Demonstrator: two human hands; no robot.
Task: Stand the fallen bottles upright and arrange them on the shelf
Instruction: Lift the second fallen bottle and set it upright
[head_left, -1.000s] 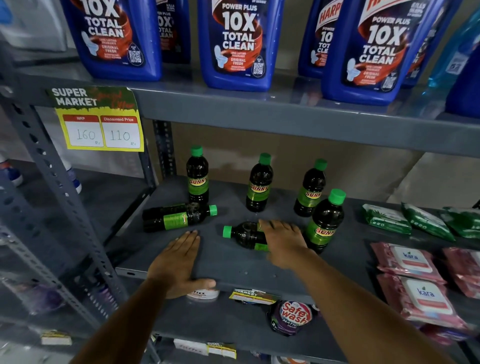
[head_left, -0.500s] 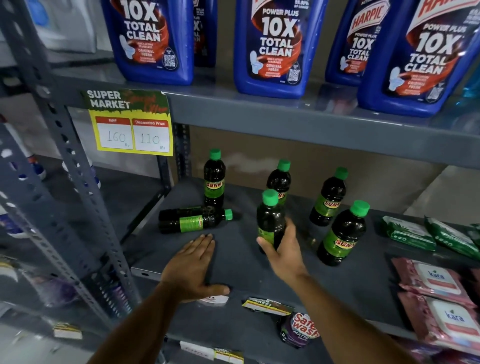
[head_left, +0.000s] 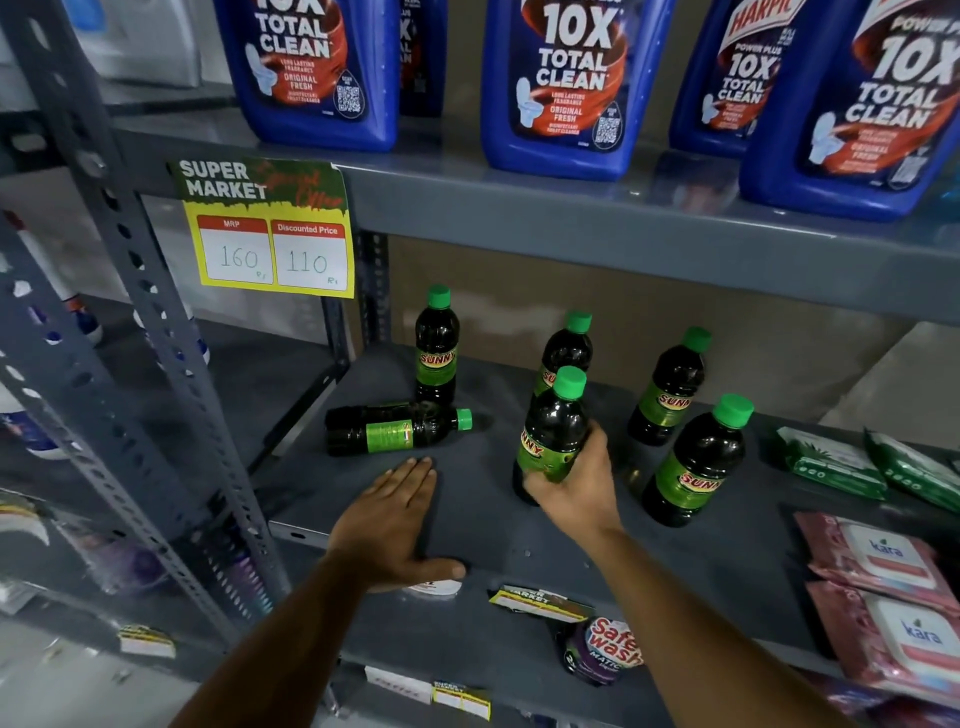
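Observation:
Dark Sunny bottles with green caps and labels stand on the grey shelf. My right hand grips one bottle around its label, held upright at the shelf's middle. One fallen bottle lies on its side to the left, cap pointing right. Behind it stands an upright bottle. Further upright bottles stand at the back middle, back right and front right. My left hand rests flat and open on the shelf's front edge, just below the fallen bottle.
Big blue toilet cleaner bottles fill the shelf above. A yellow price tag hangs from that shelf's edge. Green packs and pink wipe packs lie at the right. A slotted grey upright stands at the left.
My right hand took the fallen bottle at the middle, turned it upright and now holds it standing. My left hand stayed flat on the shelf edge.

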